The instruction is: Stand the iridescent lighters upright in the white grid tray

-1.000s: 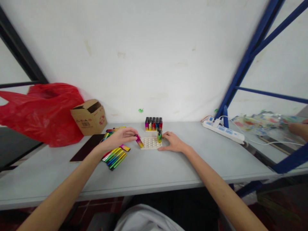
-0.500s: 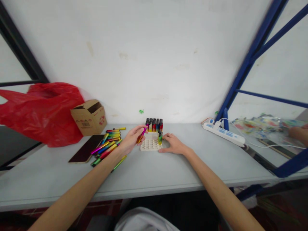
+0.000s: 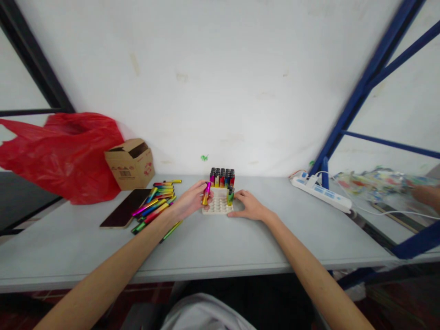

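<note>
My left hand is closed around a purple-and-gold lighter, held nearly upright over the left side of a white tray with round holes. My right hand rests by the tray's right edge, thumb and fingers spread, the thumb at the near corner; whether it presses on the tray I cannot tell. Green-and-yellow lighters stand in the tray's right side, beside my right fingertips. Behind the tray is an upright block of several lighters with black tops. Under my left forearm lies a loose pile of shiny coloured lighters.
A dark phone lies left of the pile. Beyond it stand an open cardboard box and a red plastic bag. At right are a white power strip, a blue metal frame and another person's hand.
My left hand has turned the purple-and-gold lighter from slanted to nearly upright. My right hand stays by the tray's edge. The whole view has shifted slightly.
</note>
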A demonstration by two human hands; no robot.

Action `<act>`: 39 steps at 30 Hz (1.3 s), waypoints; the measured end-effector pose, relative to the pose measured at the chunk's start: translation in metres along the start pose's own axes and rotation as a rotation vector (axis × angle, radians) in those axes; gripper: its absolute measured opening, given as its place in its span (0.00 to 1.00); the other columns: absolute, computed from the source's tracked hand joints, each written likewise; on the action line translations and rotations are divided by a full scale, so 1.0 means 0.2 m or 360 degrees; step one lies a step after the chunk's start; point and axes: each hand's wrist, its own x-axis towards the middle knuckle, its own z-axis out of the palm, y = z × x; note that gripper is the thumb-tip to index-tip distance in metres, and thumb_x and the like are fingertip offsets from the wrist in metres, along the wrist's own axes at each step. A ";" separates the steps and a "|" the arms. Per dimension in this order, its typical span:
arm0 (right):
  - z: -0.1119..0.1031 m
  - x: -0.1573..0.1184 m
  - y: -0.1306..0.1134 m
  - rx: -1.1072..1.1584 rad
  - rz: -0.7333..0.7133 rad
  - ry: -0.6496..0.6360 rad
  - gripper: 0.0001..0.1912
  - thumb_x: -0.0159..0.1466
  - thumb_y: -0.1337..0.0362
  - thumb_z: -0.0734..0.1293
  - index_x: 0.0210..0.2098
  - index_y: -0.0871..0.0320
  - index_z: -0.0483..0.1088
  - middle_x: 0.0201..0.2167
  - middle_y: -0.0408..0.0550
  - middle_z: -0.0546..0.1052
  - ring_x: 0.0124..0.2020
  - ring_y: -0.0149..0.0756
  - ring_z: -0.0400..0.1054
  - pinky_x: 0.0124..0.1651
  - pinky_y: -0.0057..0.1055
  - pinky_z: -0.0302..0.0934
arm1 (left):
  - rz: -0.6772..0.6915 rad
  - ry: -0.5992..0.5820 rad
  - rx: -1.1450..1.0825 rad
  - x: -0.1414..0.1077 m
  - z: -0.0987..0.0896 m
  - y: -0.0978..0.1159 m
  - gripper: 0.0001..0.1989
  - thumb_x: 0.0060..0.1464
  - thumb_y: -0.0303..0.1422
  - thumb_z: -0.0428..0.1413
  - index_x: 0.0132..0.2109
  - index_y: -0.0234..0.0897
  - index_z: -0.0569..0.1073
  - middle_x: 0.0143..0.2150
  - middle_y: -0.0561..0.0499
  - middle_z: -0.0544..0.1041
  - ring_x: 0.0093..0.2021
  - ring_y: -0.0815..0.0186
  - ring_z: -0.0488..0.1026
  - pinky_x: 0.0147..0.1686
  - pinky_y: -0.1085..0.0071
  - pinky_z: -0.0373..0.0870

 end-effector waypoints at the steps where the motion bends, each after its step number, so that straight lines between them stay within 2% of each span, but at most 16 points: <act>1: 0.00 0.00 0.00 0.0001 -0.0001 -0.0004 0.38 0.55 0.38 0.74 0.52 0.60 0.72 0.49 0.57 0.73 0.50 0.49 0.68 0.56 0.45 0.63 | -0.0028 -0.0003 -0.0028 0.00 0.00 0.00 0.10 0.62 0.40 0.56 0.44 0.39 0.68 0.33 0.51 0.73 0.28 0.67 0.69 0.26 0.73 0.66; 5: -0.01 0.00 -0.01 0.0007 -0.0009 -0.0003 0.37 0.55 0.38 0.74 0.52 0.59 0.72 0.48 0.57 0.73 0.50 0.49 0.68 0.56 0.45 0.63 | -0.0136 -0.0025 -0.0073 0.03 -0.02 -0.01 0.16 0.64 0.44 0.50 0.39 0.35 0.70 0.27 0.54 0.63 0.24 0.69 0.61 0.23 0.75 0.61; 8: -0.01 0.00 -0.01 -0.0003 -0.0011 -0.0007 0.36 0.55 0.39 0.74 0.52 0.60 0.72 0.48 0.57 0.73 0.50 0.49 0.68 0.57 0.46 0.63 | -0.0200 -0.0070 -0.0078 0.03 -0.03 -0.02 0.16 0.63 0.43 0.49 0.33 0.36 0.68 0.25 0.56 0.58 0.23 0.69 0.58 0.22 0.75 0.58; 17: 0.00 0.00 -0.01 -0.0011 -0.0019 0.0001 0.36 0.55 0.39 0.74 0.52 0.59 0.72 0.49 0.57 0.73 0.51 0.49 0.68 0.57 0.46 0.63 | -0.0262 0.0013 -0.0005 0.03 -0.03 -0.02 0.11 0.58 0.38 0.48 0.30 0.38 0.62 0.25 0.57 0.53 0.22 0.69 0.54 0.20 0.76 0.55; 20: -0.01 0.00 -0.01 -0.0016 -0.0008 -0.0009 0.37 0.55 0.39 0.74 0.53 0.60 0.72 0.49 0.58 0.73 0.50 0.50 0.68 0.57 0.46 0.63 | -0.0221 0.0050 -0.0001 0.04 -0.03 -0.02 0.11 0.59 0.39 0.48 0.31 0.38 0.62 0.25 0.57 0.54 0.21 0.70 0.54 0.20 0.76 0.54; 25: 0.00 0.00 -0.01 -0.0013 -0.0015 0.0001 0.37 0.55 0.39 0.74 0.53 0.59 0.72 0.49 0.58 0.73 0.50 0.49 0.68 0.56 0.46 0.63 | -0.0105 0.0048 0.0064 0.03 -0.01 -0.01 0.19 0.62 0.48 0.48 0.34 0.36 0.67 0.24 0.57 0.58 0.22 0.70 0.56 0.20 0.76 0.54; 29: 0.01 0.00 0.00 -0.0004 -0.0020 0.0015 0.38 0.54 0.39 0.74 0.54 0.59 0.72 0.48 0.57 0.73 0.50 0.49 0.68 0.56 0.46 0.63 | 0.0020 0.0111 0.0170 0.03 0.01 -0.03 0.13 0.59 0.43 0.53 0.41 0.37 0.68 0.27 0.54 0.68 0.24 0.68 0.62 0.20 0.76 0.58; 31: 0.01 0.00 0.00 -0.0001 -0.0018 0.0016 0.39 0.54 0.38 0.74 0.54 0.59 0.72 0.49 0.57 0.73 0.51 0.49 0.68 0.56 0.46 0.63 | 0.0122 0.0140 0.0305 0.05 0.03 -0.04 0.13 0.58 0.43 0.56 0.40 0.38 0.69 0.30 0.51 0.73 0.27 0.67 0.67 0.22 0.75 0.62; 34: 0.01 0.00 0.00 0.0001 -0.0011 0.0018 0.39 0.54 0.38 0.74 0.55 0.58 0.72 0.49 0.57 0.73 0.51 0.49 0.68 0.57 0.45 0.63 | 0.0319 0.0132 0.0759 0.07 0.05 -0.06 0.15 0.56 0.45 0.60 0.39 0.36 0.74 0.37 0.47 0.77 0.37 0.62 0.73 0.32 0.71 0.71; 36: 0.01 0.00 0.00 0.0001 -0.0010 0.0020 0.39 0.55 0.38 0.74 0.56 0.58 0.71 0.49 0.57 0.73 0.51 0.49 0.68 0.57 0.45 0.62 | 0.0457 0.0081 0.1099 0.09 0.07 -0.06 0.16 0.54 0.45 0.62 0.40 0.36 0.79 0.42 0.45 0.78 0.43 0.59 0.74 0.39 0.68 0.73; 39: 0.01 0.00 0.00 -0.0007 -0.0006 0.0022 0.40 0.54 0.38 0.74 0.57 0.58 0.71 0.49 0.57 0.73 0.51 0.48 0.68 0.57 0.45 0.62 | 0.0588 -0.0013 0.1400 0.12 0.09 -0.07 0.17 0.55 0.44 0.63 0.45 0.37 0.81 0.46 0.44 0.79 0.45 0.57 0.76 0.42 0.66 0.73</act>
